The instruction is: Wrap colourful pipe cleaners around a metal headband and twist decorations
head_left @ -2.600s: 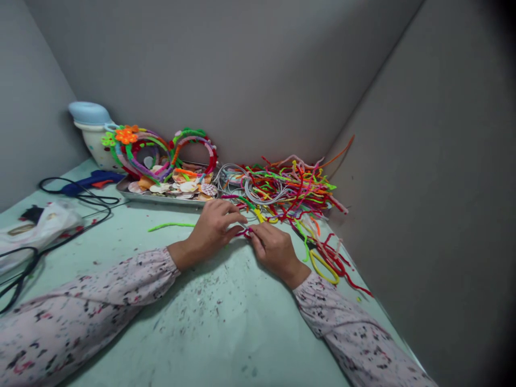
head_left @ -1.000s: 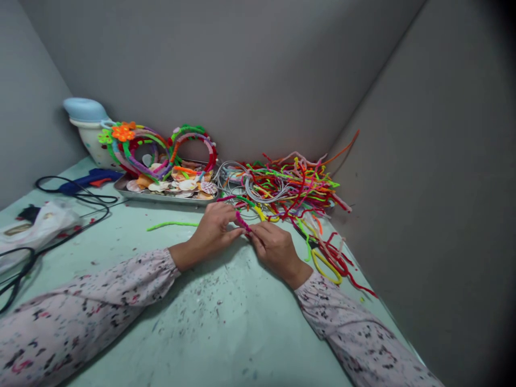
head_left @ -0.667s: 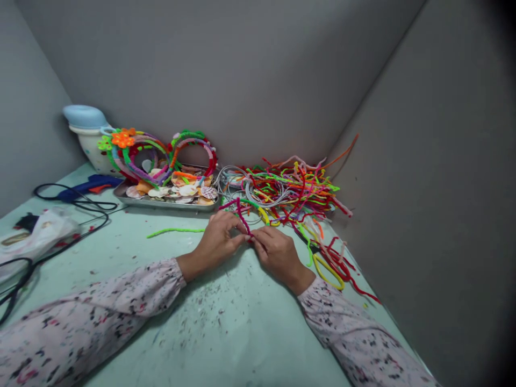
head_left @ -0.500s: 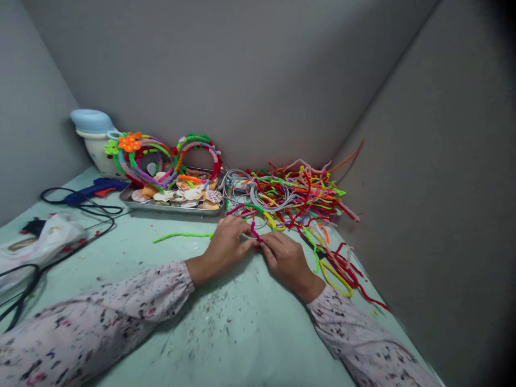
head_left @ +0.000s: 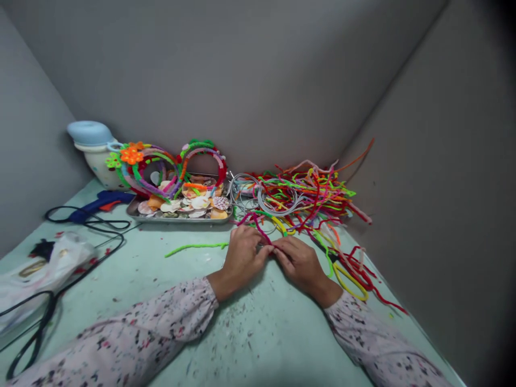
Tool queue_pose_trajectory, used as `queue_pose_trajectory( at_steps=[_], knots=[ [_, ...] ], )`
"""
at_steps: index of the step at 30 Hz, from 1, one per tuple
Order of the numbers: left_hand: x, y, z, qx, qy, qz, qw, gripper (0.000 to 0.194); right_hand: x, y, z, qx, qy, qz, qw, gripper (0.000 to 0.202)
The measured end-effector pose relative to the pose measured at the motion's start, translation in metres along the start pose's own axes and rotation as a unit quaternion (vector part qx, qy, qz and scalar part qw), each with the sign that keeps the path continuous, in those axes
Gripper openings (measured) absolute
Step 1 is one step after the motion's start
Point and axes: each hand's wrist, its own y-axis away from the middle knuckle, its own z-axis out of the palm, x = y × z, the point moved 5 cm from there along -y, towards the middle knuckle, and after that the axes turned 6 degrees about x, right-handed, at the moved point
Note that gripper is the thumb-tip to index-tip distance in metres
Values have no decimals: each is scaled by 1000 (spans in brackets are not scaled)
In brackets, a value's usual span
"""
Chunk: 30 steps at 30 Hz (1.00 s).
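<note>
A magenta pipe cleaner [head_left: 262, 230] rises in a bend between my two hands, just above the table. My left hand [head_left: 245, 257] pinches at it with thumb and fingers. The fingertips of my right hand [head_left: 303, 264] meet the left ones and close on it too. What else lies inside the pinch is hidden. Left of my left hand a lime green pipe cleaner [head_left: 193, 247] lies on the table, one end behind the hand. Just beyond my fingers are a yellow pipe cleaner [head_left: 279, 224] and thin grey wire hoops [head_left: 278, 209].
A metal tray of shells [head_left: 181, 220] holds decorated headbands [head_left: 203, 145]. Beside it lies a heap of coloured pipe cleaners [head_left: 322, 188]. Yellow-handled scissors [head_left: 350, 282] are at right. At left are a blue glue gun [head_left: 94, 207], a black cord [head_left: 116, 244], a plastic bag [head_left: 60, 263] and a lidded container [head_left: 94, 156].
The view has shifted, so everything sits a little further right and lower. The magenta pipe cleaner now shows a longer stretch sloping down to my right fingertips.
</note>
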Motion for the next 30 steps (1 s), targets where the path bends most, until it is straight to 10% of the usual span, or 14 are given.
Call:
queue_pose_trajectory(
  at_steps=[30],
  knots=[
    [-11, -4, -1, -35, 39, -41, 998, 20, 7, -1, 2, 14, -122, 68, 990, 16]
  ],
)
